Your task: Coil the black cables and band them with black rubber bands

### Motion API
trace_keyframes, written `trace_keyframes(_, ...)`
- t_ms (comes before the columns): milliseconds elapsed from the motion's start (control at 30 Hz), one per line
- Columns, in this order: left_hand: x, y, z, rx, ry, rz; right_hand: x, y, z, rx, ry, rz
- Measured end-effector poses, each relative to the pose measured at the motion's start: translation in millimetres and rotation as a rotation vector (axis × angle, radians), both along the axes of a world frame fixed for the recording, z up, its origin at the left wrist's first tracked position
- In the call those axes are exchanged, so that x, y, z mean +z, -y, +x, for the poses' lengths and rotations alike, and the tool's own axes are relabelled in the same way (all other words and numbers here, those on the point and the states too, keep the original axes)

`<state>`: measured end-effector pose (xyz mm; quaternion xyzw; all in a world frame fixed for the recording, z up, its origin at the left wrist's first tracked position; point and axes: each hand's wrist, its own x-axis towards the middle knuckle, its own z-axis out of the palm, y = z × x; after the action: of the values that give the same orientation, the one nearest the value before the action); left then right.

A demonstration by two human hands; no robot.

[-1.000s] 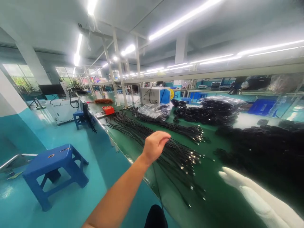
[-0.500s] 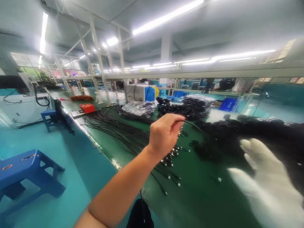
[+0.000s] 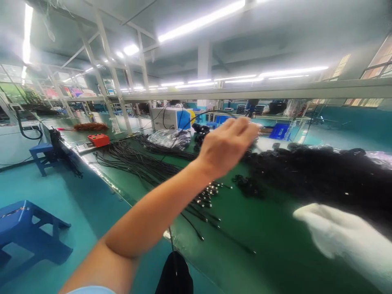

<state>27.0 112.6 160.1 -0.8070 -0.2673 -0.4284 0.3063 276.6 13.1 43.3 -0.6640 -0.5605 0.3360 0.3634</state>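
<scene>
My bare left hand (image 3: pixel 228 145) is raised over the green workbench (image 3: pixel 275 253), its fingers closed on a thin black cable (image 3: pixel 211 111) that arcs up and away to the left. My right hand (image 3: pixel 333 232), in a white glove, is low on the right with its fingers drawn together. Whatever is between them is hidden. Just beyond it lies a large heap of coiled black cables (image 3: pixel 312 171). Under my left forearm stretches a bundle of straight black cables (image 3: pixel 143 161), its shiny metal plugs (image 3: pixel 208 196) towards me. A small coiled cable (image 3: pixel 249 185) sits between the hands.
A red box with buttons (image 3: pixel 99 140), a clear plastic bag (image 3: pixel 168 139) and a grey-and-blue machine (image 3: pixel 171 118) stand farther back. A long shelf (image 3: pixel 260 92) crosses above the bench. Blue stools (image 3: pixel 27 228) stand on the floor at left.
My left hand has risen and moved right, the cable now arcing left of it. My right hand has gone from spread fingers to closed and sits lower. The view has turned slightly right.
</scene>
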Motion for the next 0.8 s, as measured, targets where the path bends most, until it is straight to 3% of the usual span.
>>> trace_keyframes(67, -10.1, -9.4, -8.6, 0.198, -0.106, -0.194, -8.2, 6.8, -20.2, 0.341, -0.34, -0.255)
trace_keyframes(133, -29.0, -6.9, -15.0, 0.276, -0.198, -0.348, -20.1, 8.0, -44.3, 0.591, -0.641, -0.313)
trace_keyframes(200, -51.7, 5.8, -18.7, 0.153, -0.256, -0.426, -33.2, 2.6, -63.4, 0.737, -0.893, -0.404)
trace_keyframes(267, -71.4, 21.7, -21.0, -0.112, -0.379, -0.643, -44.7, -5.0, -74.8, 0.839, -1.074, -0.497)
trace_keyframes(333, -83.9, 33.0, -22.4, -0.295, -0.422, -0.9, -52.8, -9.8, -81.3, 0.89, -1.215, -0.527)
trace_keyframes(400, -89.9, 35.2, -22.5, -0.357, -0.373, -1.064, -57.8, -10.8, -86.0, 0.912, -1.313, -0.547)
trace_keyframes(567, -95.2, 18.1, -16.5, -0.556, -0.446, -1.212, -62.0, -9.1, -93.2, 0.938, -1.386, -0.63)
trace_keyframes(667, -96.7, 12.7, -9.9, -0.638, -0.376, -1.32, -60.6, -10.0, -93.2, 0.921, -1.376, -0.671)
trace_keyframes(800, -96.9, 12.9, 0.3, -0.71, -0.344, -1.305, -56.0, -12.1, -91.4, 0.916, -1.37, -0.729)
